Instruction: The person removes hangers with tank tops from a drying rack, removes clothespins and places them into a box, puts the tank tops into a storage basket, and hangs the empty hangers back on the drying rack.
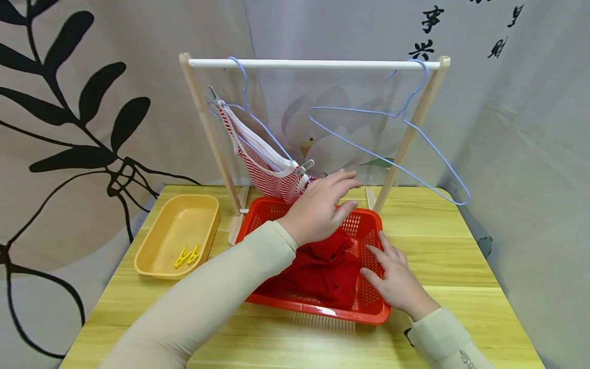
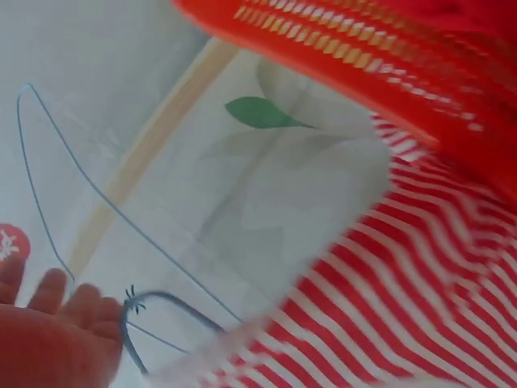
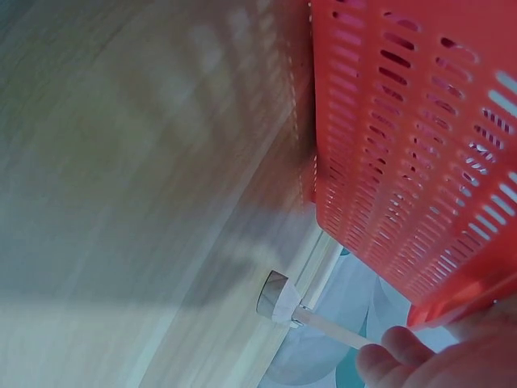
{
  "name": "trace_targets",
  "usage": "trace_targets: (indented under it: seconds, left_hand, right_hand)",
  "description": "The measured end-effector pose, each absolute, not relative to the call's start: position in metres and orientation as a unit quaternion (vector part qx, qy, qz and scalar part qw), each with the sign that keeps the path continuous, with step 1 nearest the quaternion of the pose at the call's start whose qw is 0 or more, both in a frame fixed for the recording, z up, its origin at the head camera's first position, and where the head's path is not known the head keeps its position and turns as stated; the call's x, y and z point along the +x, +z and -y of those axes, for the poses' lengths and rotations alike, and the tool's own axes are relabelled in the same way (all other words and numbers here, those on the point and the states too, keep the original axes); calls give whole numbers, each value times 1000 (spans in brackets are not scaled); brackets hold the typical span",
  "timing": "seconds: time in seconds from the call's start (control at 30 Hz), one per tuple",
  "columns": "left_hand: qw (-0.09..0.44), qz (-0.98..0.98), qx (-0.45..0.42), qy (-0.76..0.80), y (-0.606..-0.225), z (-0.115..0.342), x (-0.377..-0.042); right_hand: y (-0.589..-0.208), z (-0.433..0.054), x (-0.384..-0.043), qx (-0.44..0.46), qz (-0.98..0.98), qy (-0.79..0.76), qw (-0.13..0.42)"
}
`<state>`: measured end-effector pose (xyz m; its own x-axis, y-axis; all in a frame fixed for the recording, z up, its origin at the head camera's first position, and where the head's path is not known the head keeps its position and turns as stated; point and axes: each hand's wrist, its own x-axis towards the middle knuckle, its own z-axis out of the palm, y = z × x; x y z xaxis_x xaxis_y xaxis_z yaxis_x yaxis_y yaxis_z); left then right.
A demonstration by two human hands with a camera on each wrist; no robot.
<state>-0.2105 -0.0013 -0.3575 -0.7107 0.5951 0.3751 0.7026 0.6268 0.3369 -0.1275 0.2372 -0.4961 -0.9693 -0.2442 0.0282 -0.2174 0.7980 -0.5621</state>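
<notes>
My left hand (image 1: 320,210) is over the far part of a red plastic basket (image 1: 318,309), fingers extended and nothing in them. Just beyond it, a red-and-white striped garment (image 1: 272,171) with white trim hangs on a blue hanger (image 1: 246,92), with a clip (image 1: 306,166) at its near end. In the left wrist view the stripes (image 2: 380,291) fill the lower right, beside the left hand (image 2: 60,331). My right hand (image 1: 394,279) is at the basket's right rim, fingers fairly straight and spread over the edge. Inside the basket lies a crumpled red cloth (image 1: 329,274).
A white rod (image 1: 313,64) on wooden legs spans the back of the table. From its right end hangs a bare blue hanger (image 1: 369,149). At left, a yellow tray (image 1: 180,215) holds yellow clothespins (image 1: 186,256). Curtains (image 1: 521,128) stand behind the wooden table (image 1: 461,318).
</notes>
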Motion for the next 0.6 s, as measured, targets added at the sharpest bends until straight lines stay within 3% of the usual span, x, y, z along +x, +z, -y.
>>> trace_targets:
  seconds: [0.17, 0.27, 0.4, 0.6]
  left_hand:
    - [216, 849, -445, -185, -369, 36, -198]
    - [228, 845, -442, -194, -378, 58, -193]
    - [183, 878, -382, -222, -389, 88, -190]
    - [51, 940, -243, -235, -407, 125, -185]
  right_hand:
    - [-495, -237, -127, -120, -947, -298, 27]
    - [-495, -237, -127, -120, -946, -301, 31]
    - [-496, -237, -126, -121, -946, -299, 33]
    - [-496, -237, -126, -123, -948, -291, 32]
